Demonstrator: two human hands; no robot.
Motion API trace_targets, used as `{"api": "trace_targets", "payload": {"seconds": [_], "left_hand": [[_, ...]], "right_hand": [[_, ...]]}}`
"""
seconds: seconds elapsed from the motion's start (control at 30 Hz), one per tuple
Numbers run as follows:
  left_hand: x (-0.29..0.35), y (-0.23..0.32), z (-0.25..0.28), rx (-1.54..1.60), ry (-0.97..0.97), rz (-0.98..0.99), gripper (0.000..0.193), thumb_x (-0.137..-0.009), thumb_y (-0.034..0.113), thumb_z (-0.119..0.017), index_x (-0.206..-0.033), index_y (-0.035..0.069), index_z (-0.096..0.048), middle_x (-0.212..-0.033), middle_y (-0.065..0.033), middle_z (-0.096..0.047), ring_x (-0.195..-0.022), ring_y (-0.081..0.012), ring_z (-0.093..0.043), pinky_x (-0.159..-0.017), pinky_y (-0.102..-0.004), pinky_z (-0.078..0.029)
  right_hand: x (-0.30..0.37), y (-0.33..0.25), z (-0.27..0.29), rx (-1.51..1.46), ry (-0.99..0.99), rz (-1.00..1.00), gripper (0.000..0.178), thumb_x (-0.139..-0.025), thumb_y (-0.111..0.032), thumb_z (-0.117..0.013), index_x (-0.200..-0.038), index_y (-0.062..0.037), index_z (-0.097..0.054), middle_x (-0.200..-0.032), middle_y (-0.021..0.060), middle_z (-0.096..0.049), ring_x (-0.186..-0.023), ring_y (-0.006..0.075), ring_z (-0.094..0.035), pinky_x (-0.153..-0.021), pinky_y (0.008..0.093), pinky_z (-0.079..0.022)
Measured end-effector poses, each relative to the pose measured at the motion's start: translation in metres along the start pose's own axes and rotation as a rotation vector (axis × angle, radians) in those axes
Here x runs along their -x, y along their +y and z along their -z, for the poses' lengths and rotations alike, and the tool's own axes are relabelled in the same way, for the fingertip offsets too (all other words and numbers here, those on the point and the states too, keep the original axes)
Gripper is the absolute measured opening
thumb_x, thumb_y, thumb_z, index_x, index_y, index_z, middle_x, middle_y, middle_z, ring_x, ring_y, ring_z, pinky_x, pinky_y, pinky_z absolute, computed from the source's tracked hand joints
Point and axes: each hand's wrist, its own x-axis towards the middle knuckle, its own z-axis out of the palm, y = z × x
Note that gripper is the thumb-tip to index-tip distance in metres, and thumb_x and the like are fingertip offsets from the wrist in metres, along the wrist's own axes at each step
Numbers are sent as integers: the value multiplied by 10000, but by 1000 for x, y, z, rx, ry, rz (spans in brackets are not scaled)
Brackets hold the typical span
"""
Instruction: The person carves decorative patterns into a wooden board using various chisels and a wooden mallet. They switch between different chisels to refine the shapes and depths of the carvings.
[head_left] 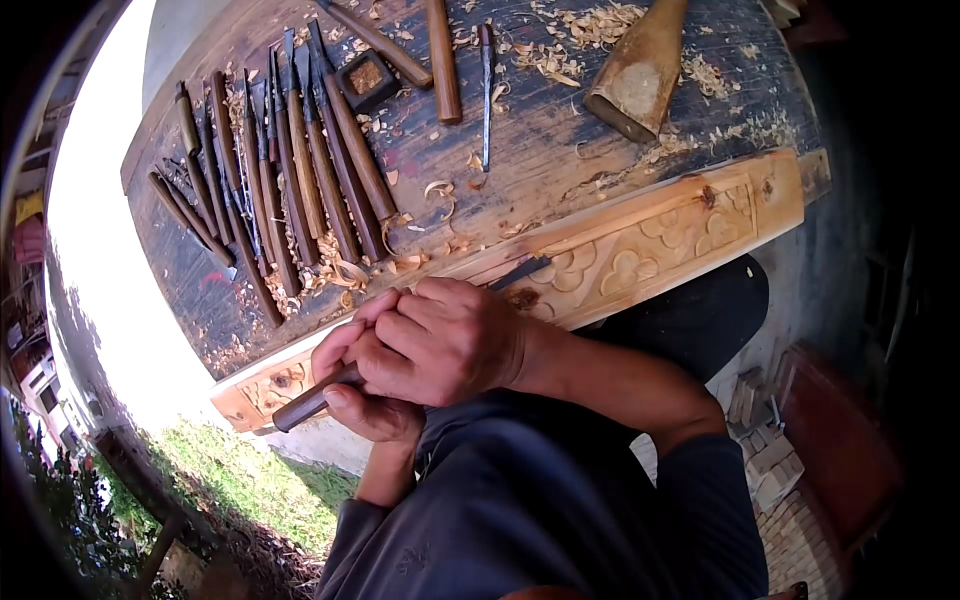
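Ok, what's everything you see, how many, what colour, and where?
Table: one, dark brown, top middle
Board: one, tan, table's near edge
Chisel: one, brown handle, dark blade, in hands
Tools: over ten, brown-handled, table's left
Mallet: one, brown, table's far right
Handles: two, brown, table's far middle
Thin tool: one, dark-handled, beside those
Square thing: one, black-brown, by tools
Shavings: many, pale, across table
Grass: patch, green, lower left
Blocks: several, pale, lower right
Unclear thing: one, reddish, lower right
Shirt: one, dark, bottom middle
Left hand and right hand: two, bare, holding chisel
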Motion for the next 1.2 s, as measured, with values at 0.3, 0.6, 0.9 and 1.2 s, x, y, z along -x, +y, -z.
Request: {"api": "trace_targets", "payload": {"seconds": [0.3,0.6,0.9,1.2], "left_hand": [[13,-3,8,39,-25,-189,554,-1170,583,-362,-1385,73,-371,-1378,-373,-645,-1266,-420,-670,-1180,-587,-477],[11,-6,7,62,5,-136,596,-1176,591,-194,-1357,62,-401,-1374,-397,-630,-1261,-445,-657,-1170,-595,-475],[8,-3,9,-3,12,-26,592,-1165,582,-200,-1346,74,-443,-1367,-413,-627,-1282,-467,-633,-1174,-611,-437],[2,-2,1,56,61,51,645,-1137,647,-283,-1321,59,-476,-1349,-415,-639,-1272,-467,-636,-1175,-606,-431]], "right_hand": [[2,-9,-7,-57,43,74,170,-820,-192,-718,-824,-86,-586,-684,-16,-492,-591,123,-558,-553,280,-439],[0,-6,-6,-35,20,61,183,-814,-189,-719,-789,-100,-561,-678,-14,-487,-590,129,-558,-552,289,-428],[1,-5,-7,-19,5,37,166,-848,-171,-699,-788,-113,-555,-677,-9,-490,-591,128,-568,-543,296,-416],[-1,0,-3,-7,27,11,146,-871,-173,-692,-807,-108,-577,-683,-17,-495,-593,119,-570,-539,293,-407]]}}
